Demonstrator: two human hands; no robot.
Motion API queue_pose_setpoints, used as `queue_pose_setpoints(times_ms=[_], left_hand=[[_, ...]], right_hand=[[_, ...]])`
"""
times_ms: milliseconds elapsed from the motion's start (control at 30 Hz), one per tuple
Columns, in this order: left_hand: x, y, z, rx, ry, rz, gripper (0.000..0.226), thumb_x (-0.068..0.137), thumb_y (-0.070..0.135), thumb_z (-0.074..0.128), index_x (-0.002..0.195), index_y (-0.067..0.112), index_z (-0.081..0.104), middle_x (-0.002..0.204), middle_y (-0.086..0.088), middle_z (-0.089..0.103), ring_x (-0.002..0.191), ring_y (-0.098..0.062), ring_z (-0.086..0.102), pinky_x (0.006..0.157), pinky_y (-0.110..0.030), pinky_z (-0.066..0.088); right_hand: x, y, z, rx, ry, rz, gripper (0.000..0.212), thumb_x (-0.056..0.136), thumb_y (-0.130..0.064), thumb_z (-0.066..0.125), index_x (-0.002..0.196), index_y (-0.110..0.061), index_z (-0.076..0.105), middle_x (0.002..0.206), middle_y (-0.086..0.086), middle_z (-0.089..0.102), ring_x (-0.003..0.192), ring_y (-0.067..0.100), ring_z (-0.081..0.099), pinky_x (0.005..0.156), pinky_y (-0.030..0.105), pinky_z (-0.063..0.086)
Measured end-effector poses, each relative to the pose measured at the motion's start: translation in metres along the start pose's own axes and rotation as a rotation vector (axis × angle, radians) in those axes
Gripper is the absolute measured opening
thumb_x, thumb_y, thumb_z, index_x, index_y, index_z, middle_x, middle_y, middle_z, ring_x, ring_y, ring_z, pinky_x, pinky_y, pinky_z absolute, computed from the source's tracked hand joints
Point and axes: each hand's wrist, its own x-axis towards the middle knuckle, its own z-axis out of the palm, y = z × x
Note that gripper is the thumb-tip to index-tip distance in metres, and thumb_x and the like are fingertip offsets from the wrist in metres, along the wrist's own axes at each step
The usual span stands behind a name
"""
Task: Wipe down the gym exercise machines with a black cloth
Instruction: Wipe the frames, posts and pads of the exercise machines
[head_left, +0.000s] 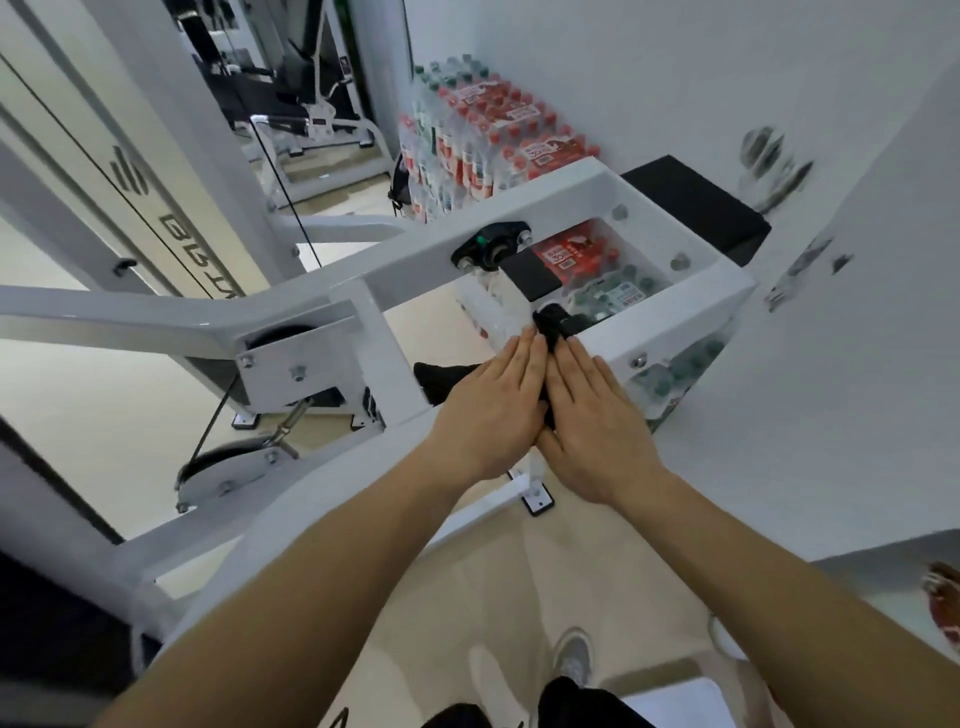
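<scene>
Centre of frame: both hands lie flat on the black cloth (550, 328), which sits on the near white bar of the machine frame (680, 332). The left hand (485, 415) and right hand (595, 423) are side by side, index edges touching or nearly so. The fingers (524, 358) are straight and held together, palms down, pressing rather than pinching. Most of the cloth is covered. One bunched end shows past the fingertips, and a dark flap that looks like the same cloth sticks out left of the left hand.

Handling, my read:
- Cloth is soft, light and limp. It will bunch and slide off the bar edge unless it's pinned by palm pressure.
- Painted steel looks glossy, so friction is low. The cloth should glide easily but also slip out from under loose hands.
- Best hold: flat palms over the middle of the cloth, or wrap it over the bar and grip round it.
- Frame is rigid and heavy, so it won't shift under pressure.

Watch the bearing block (491, 247) on the far bar, plus the bolts, the cable (280, 171) and the pulley (223, 467) at lower left, where loose cloth could snag.

Packs of water bottles (483, 130) are stacked at upper centre, beyond the frame.
</scene>
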Motion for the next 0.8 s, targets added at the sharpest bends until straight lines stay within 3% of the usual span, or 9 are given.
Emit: queue_pose_setpoints(times_ms=[67,267,400,500,600,733,800], left_hand=[[-0.025,-0.011,-0.003,-0.009,-0.004,-0.032,0.062,0.109,0.033,0.019,0.157,0.001,0.000,0.165,-0.017,-0.001,0.154,-0.023,0.004,0.126,-0.033,0.005],[-0.091,-0.038,-0.002,0.067,0.052,-0.112,0.064,0.105,0.039,0.018,0.157,0.002,0.016,0.164,-0.018,0.014,0.152,-0.026,0.019,0.125,-0.038,0.013],[-0.116,-0.047,-0.003,0.021,0.046,-0.207,0.064,0.105,0.044,0.017,0.159,0.010,0.014,0.166,-0.009,0.008,0.154,-0.023,0.007,0.125,-0.042,0.014],[-0.119,-0.050,-0.005,-0.060,0.050,-0.360,0.066,0.103,0.047,0.006,0.160,0.014,0.009,0.167,-0.006,0.003,0.155,-0.021,0.002,0.126,-0.037,0.008],[-0.109,-0.053,-0.006,-0.086,0.033,-0.434,0.065,0.102,0.043,0.002,0.160,0.013,0.005,0.167,-0.006,-0.001,0.154,-0.019,-0.001,0.126,-0.038,0.010],[-0.084,-0.074,-0.008,-0.196,-0.037,-0.430,0.059,0.108,0.035,0.020,0.159,0.017,-0.001,0.167,0.000,-0.011,0.153,-0.017,-0.012,0.126,-0.039,0.006],[-0.073,-0.089,-0.008,-0.227,-0.056,-0.413,0.059,0.108,0.035,0.023,0.160,0.019,-0.001,0.167,0.002,-0.012,0.153,-0.017,-0.015,0.125,-0.040,0.005]], right_hand=[[-0.001,-0.021,0.005,-0.028,-0.010,-0.049,0.074,0.097,-0.048,0.019,0.158,-0.008,0.006,0.166,0.009,0.005,0.154,0.018,-0.001,0.125,0.039,0.004],[-0.008,-0.072,0.013,-0.075,-0.019,-0.185,0.072,0.098,-0.045,0.021,0.156,-0.004,0.016,0.163,0.013,0.018,0.153,0.023,0.010,0.125,0.043,0.011],[-0.011,-0.082,0.012,-0.071,-0.019,-0.276,0.069,0.099,-0.046,0.024,0.157,-0.008,0.021,0.163,0.010,0.020,0.153,0.021,0.012,0.125,0.043,0.010],[-0.001,-0.088,0.006,-0.076,0.005,-0.301,0.063,0.101,-0.043,0.020,0.152,-0.010,0.035,0.158,0.010,0.036,0.148,0.022,0.027,0.124,0.043,0.012],[0.022,-0.095,0.001,-0.092,-0.029,-0.342,0.063,0.102,-0.040,0.013,0.152,-0.009,0.035,0.153,0.008,0.044,0.143,0.022,0.037,0.124,0.043,0.011],[0.059,-0.091,-0.006,0.015,-0.224,-0.386,0.058,0.104,-0.032,0.021,0.154,-0.003,0.021,0.134,0.009,0.060,0.125,0.022,0.054,0.122,0.040,0.016],[0.078,-0.092,-0.010,0.127,-0.365,-0.322,0.053,0.104,-0.031,0.024,0.153,-0.008,0.021,0.124,0.012,0.065,0.113,0.029,0.060,0.108,0.042,0.033]])
